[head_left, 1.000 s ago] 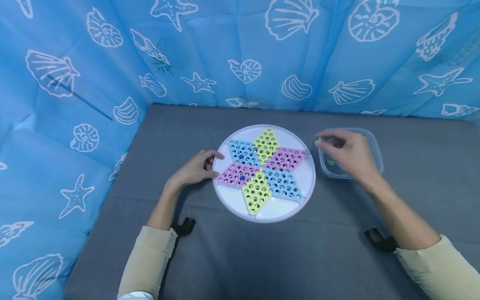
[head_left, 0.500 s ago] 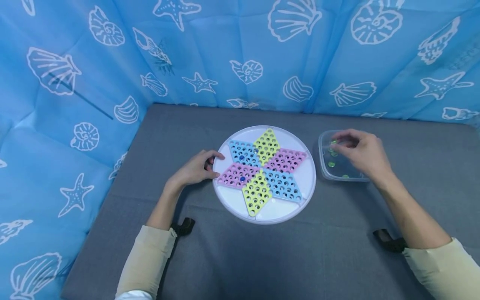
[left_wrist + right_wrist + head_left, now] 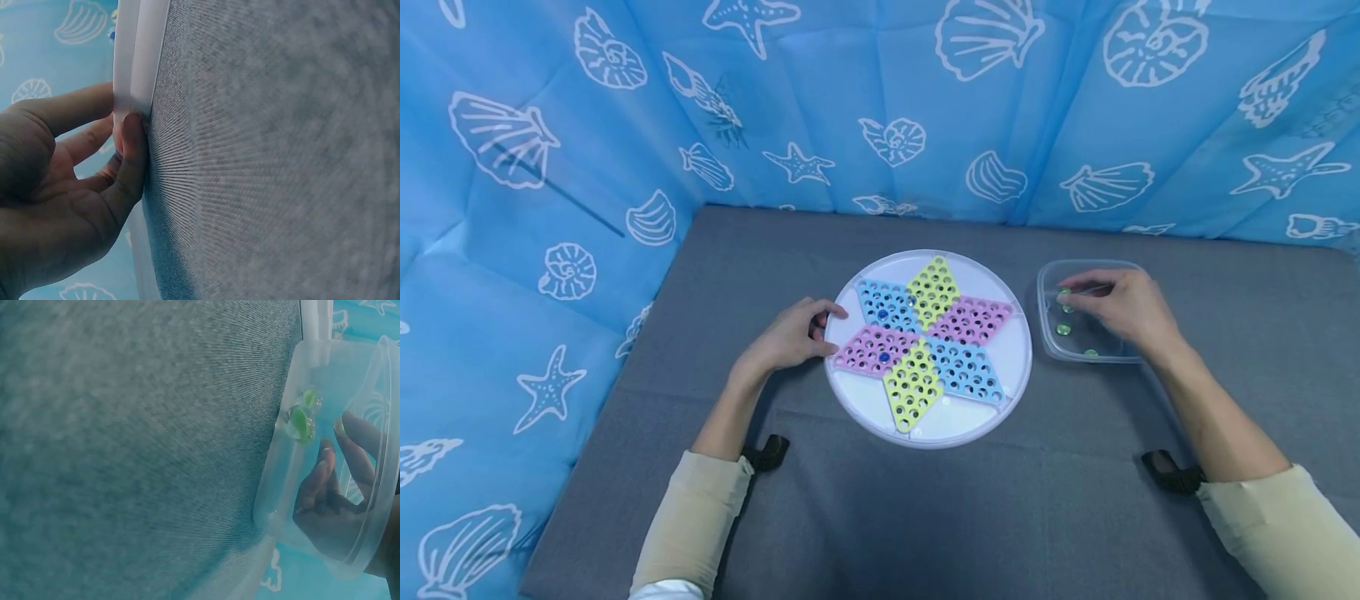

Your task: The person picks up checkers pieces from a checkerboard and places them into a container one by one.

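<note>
Holding a round board [image 3: 865,400] at its edge, with the other hand inside a plastic container [image 3: 1086,333]

The left hand [image 3: 793,335] is at the left edge of the round board. Its thumb and fingers are bent and they grasp the rim between them; the left wrist view shows the thumb pressed against the rim. The round board lies flat on a grey cloth [image 3: 925,525], at about the middle of the head view. It is white and carries a star of six diamonds [image 3: 913,387], two yellow, two pink and two blue, all full of small holes.

One dark blue marble [image 3: 883,315] sits on the far left diamond, which is blue, and another dark blue marble [image 3: 884,357] sits on the pink diamond just beside it. A clear marble [image 3: 911,301] is near the place where the blue and the far yellow diamonds meet.

The right hand [image 3: 1131,308] is in the transparent plastic container, which stands to the right of the round board, near but not touching. Its thumb and fingers are bent toward each other, with the tips close to some green marbles [image 3: 1063,329]. I cannot tell if they pinch one of these or nothing. Behind the cloth hangs a blue curtain [image 3: 820,92] with white shells and starfish.
</note>
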A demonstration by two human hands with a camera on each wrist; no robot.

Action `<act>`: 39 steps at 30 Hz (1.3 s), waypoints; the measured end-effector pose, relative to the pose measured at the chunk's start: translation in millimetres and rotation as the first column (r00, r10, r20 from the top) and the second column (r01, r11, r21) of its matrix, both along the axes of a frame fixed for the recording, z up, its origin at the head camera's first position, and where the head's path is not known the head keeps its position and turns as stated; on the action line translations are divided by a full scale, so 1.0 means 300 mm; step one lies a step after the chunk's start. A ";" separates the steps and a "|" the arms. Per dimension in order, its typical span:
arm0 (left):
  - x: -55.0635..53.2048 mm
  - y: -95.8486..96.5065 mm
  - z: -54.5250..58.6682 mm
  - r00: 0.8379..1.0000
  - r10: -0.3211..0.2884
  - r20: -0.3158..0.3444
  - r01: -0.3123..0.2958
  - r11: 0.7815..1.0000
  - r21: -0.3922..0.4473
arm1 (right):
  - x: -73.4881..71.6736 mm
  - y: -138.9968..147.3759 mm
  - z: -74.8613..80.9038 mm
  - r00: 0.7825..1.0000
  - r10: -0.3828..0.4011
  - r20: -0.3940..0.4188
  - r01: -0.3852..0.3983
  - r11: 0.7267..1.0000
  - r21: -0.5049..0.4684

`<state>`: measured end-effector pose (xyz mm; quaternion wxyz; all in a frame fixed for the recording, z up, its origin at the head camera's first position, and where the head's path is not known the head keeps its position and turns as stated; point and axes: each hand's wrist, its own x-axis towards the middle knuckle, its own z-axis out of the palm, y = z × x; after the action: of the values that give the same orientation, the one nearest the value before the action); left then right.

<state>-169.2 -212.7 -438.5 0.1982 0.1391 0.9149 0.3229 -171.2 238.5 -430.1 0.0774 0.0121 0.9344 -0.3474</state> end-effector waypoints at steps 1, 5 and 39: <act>0.000 0.002 0.000 1.000 0.001 -0.010 -0.001 1.000 -0.010 | -0.003 0.000 -0.001 1.000 0.005 0.016 -0.005 1.000 0.001; -0.001 0.007 0.001 1.000 0.003 -0.031 -0.004 1.000 -0.030 | -0.015 -0.001 -0.002 0.997 0.025 0.077 -0.025 1.000 0.007; 0.000 -0.020 -0.014 0.999 -0.045 0.017 0.043 0.992 0.120 | -0.045 -0.006 -0.006 0.970 -0.018 0.243 0.014 1.000 0.017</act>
<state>-169.2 -218.5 -442.6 0.2055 0.1678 0.8887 0.3740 -184.8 236.8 -432.0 0.1883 0.0628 0.9205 -0.3367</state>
